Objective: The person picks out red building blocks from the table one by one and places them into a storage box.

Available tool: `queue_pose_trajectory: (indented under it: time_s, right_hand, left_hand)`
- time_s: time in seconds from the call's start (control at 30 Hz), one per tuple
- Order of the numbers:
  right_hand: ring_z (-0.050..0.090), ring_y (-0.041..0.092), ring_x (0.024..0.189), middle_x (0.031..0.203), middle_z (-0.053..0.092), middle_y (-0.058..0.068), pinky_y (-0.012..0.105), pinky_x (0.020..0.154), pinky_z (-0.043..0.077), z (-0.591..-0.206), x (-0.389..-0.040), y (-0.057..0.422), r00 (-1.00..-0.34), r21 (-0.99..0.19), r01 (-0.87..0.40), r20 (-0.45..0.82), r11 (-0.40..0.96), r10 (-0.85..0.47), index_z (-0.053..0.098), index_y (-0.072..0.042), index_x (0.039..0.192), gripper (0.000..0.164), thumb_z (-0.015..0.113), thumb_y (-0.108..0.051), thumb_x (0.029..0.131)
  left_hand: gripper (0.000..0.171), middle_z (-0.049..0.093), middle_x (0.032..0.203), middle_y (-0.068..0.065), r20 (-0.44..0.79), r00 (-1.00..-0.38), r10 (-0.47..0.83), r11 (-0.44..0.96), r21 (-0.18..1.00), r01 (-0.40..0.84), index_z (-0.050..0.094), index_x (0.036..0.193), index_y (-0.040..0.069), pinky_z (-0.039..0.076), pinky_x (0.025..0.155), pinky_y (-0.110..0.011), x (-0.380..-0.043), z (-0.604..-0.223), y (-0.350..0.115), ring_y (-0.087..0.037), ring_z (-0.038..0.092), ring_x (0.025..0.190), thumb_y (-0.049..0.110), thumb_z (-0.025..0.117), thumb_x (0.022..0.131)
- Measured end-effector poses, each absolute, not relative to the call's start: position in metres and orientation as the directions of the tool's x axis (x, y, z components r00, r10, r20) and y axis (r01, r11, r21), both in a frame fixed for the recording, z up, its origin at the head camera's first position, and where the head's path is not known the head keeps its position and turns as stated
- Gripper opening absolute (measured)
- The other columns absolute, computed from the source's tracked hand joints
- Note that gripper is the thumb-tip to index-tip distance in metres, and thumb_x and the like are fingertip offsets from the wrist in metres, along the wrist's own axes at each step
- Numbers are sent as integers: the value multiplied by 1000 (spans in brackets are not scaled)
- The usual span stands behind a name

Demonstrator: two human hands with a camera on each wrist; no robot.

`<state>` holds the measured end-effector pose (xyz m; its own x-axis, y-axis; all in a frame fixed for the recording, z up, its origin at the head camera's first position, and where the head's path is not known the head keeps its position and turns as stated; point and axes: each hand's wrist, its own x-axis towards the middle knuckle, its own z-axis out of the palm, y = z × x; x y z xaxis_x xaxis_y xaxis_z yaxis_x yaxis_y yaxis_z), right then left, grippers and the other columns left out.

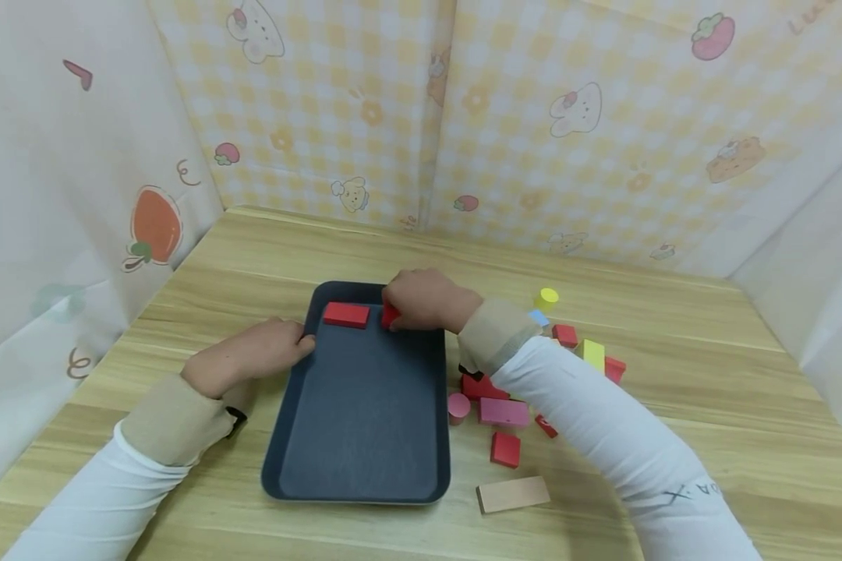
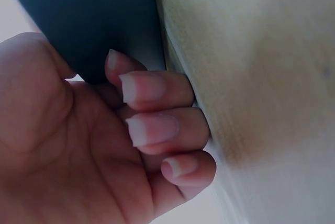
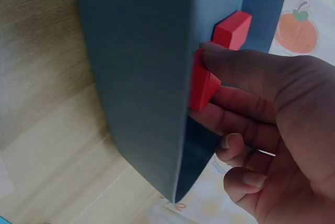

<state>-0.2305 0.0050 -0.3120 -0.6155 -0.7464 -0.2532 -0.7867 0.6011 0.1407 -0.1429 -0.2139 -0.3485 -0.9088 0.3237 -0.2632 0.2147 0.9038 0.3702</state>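
Head view: right hand (image 1: 424,300) is pinching a red block (image 1: 390,315) at the tray's (image 1: 365,421) far end, just right of a second red block (image 1: 347,315) lying in there. Left hand (image 1: 263,351) grips the tray's left side, thumb at the rim.

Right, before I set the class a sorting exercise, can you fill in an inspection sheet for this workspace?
Surface: wood-grain tabletop.
Job's things: dark tray; one red block lies near its far left corner; a second red block is held to the right of that one.
Clutter: loose blocks right of the tray, including a pink block, a plain wooden block and a yellow cylinder; the right sleeve hides part of the group.
Hands: left hand grips the tray's left rim; right hand pinches the second red block.
Cables: nothing seen.
Surroundings: cartoon-print curtains.
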Motion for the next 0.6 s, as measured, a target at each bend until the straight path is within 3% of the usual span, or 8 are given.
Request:
queue_pose_trajectory:
  time_s: [0.6]
  right_hand:
    - [52,12,71,83,59,-4,26,60,45,-323,-232,4,-607,88,-791,-230,605,-760,66,-18,98,28,66,-40,81]
  left_hand:
    - [36,43,63,-4,-274,-909,314,907,368,203,45,65,12,38,64,-34,-144,-353,-215,-17,40,56,23,32,97]
